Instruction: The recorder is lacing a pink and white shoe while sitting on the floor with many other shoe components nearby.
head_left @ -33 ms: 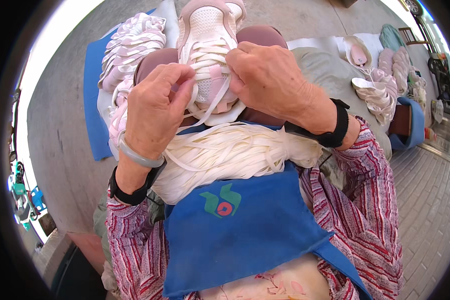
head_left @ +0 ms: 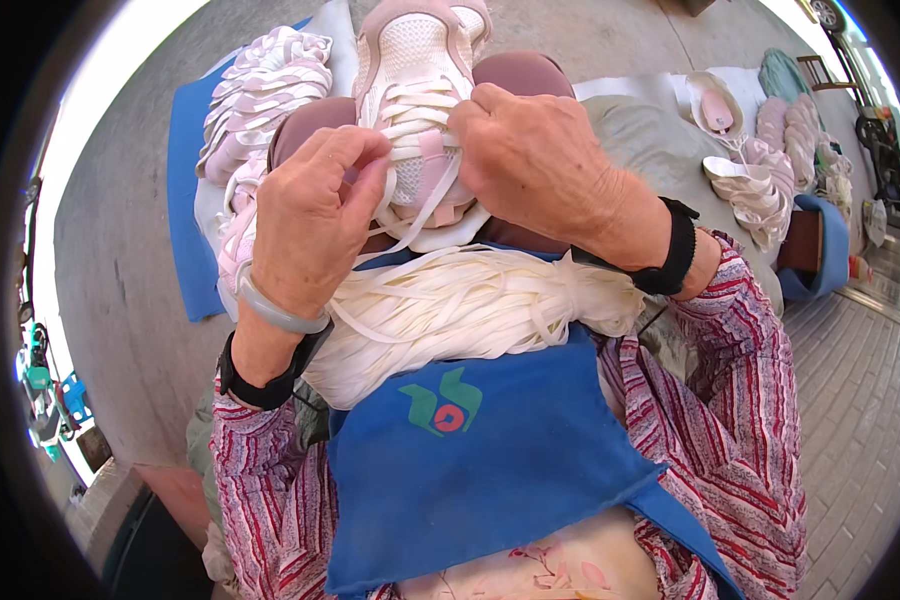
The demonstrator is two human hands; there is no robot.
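Close up, a pink and white shoe [head_left: 415, 95] rests on the knees. Left hand [head_left: 305, 225] and right hand [head_left: 530, 155] pinch its soft, limp lace [head_left: 420, 125]; below the shoe, loose laces [head_left: 470, 310] bundle.

Your left hand [head_left: 310, 215] sits at centre-left of the frame, fingers curled and pinched together; your right hand [head_left: 530, 155] sits upper centre, knuckles up, fingertips tucked inward; both forearms rise from the lower edge.
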